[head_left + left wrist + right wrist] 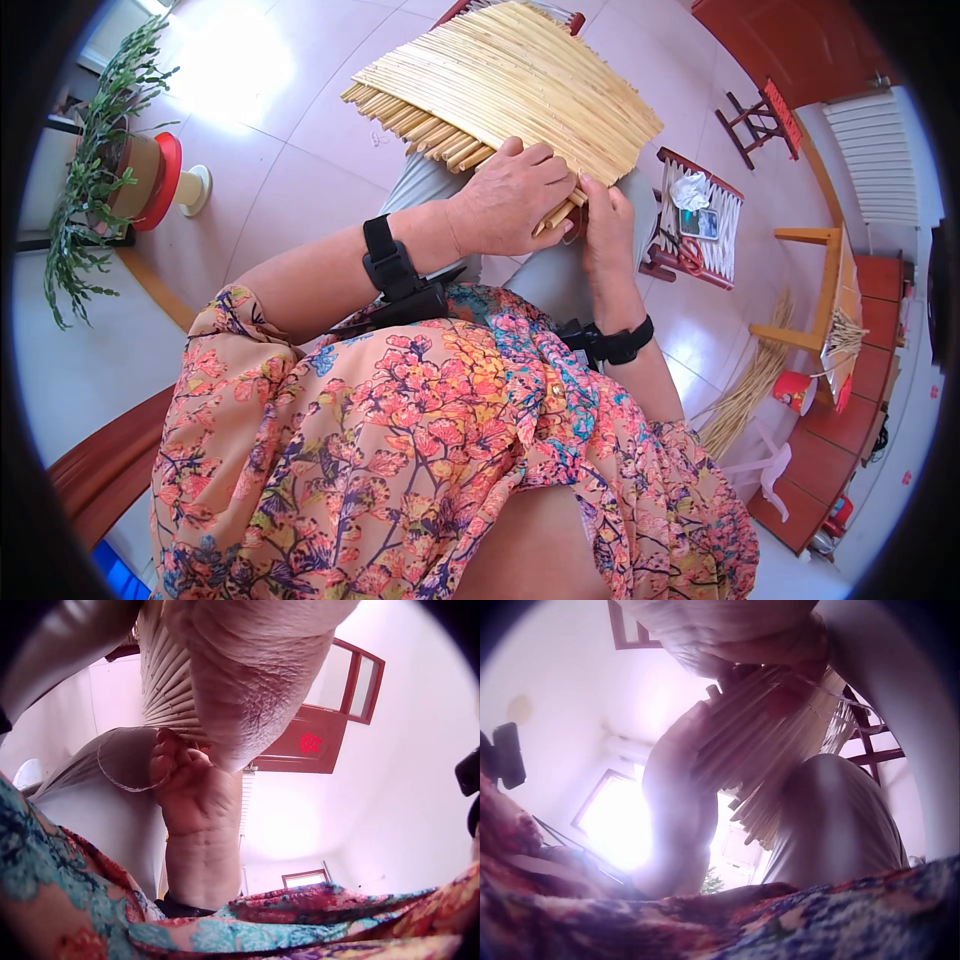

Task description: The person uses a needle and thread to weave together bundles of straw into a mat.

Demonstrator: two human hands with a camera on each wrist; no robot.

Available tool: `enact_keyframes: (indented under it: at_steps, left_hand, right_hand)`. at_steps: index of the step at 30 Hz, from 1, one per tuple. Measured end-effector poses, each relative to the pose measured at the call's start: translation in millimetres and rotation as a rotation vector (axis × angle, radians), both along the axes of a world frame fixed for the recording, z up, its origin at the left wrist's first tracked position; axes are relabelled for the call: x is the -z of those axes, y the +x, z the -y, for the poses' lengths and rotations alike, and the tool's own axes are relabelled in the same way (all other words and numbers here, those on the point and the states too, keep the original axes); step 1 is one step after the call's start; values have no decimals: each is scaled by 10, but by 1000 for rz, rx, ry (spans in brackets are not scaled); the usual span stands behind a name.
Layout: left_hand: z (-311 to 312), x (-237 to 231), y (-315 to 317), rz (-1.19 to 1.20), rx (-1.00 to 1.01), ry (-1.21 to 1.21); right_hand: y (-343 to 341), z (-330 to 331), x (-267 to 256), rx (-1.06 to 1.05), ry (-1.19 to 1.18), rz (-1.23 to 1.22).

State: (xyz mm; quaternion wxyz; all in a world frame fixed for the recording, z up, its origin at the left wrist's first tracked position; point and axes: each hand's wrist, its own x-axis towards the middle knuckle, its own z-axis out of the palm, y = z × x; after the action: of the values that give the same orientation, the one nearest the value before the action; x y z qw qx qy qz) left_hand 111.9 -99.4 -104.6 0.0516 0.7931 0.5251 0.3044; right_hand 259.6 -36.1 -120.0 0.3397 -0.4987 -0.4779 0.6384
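Note:
A mat of pale straw stalks (510, 85), laid side by side, spreads over the person's knees. At its near corner the left hand (512, 198) grips the stalks, fingers curled over the top. Short stalk ends (560, 213) stick out below that hand. Close on the right, the right hand (608, 228) pinches the same corner, thumb on top. From beneath, the left wrist view has the right hand's curled fingers (161, 754) at the stalks, with a thin string (112, 778) looping down. The left hand (679, 769) also shows under the mat in the right wrist view.
Right of the knees, a low woven stool (728, 245) bears a phone (699, 224), a white tissue (690, 190) and red-handled scissors (690, 256). Loose stalks (745, 400) lie on the floor near a red bucket (793, 390). A potted plant (95, 180) stands left.

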Motion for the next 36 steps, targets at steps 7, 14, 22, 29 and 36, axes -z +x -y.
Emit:
enact_keyframes:
  at_steps: [7,14,22,29,36]
  left_hand:
    - [-2,-18,3,-8,12,-18]
    - [14,-33,-5,12,10,-43]
    - [41,-52,-73,27,-9,-57]
    - [41,-34,-88,35,-23,-56]
    - [64,30,-109,150,-56,31]
  right_hand:
    - [-47,23,86,109,3,-119]
    - [-70,80,63,166,-56,-312]
    - [469,-261,-347,-185,893,715]
    - [79,-431,-475,-674,661,304]
    - [1,-531,-446,-732,384,195]
